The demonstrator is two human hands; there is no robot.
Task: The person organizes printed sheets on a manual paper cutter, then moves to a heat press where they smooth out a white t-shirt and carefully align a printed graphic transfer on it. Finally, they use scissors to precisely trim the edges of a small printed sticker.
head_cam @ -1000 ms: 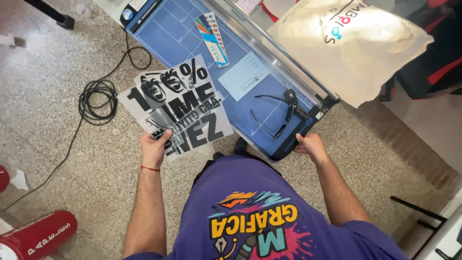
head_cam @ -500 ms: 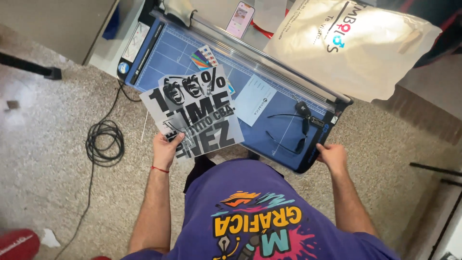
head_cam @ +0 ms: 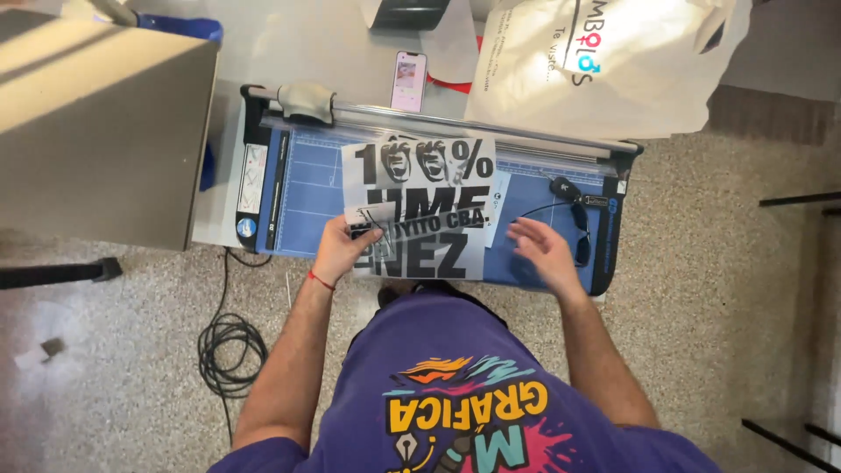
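Two hands over blue paper trimmer (head_cam: 307,188) | left hand (head_cam: 343,245) grips printed sheet (head_cam: 429,206) | right hand (head_cam: 545,250) open, fingers spread, right of sheet

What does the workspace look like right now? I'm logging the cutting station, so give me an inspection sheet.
Surface: blue paper trimmer on the speckled floor.
Job's things: black-and-white printed sheet lying on the trimmer bed.
Clutter: sunglasses, phone, white plastic bag.
Hands: left hand grips the sheet's left edge; right hand open, beside the sheet.
Cables: black cable coiled on the floor.
Surroundings: grey cabinet at left.
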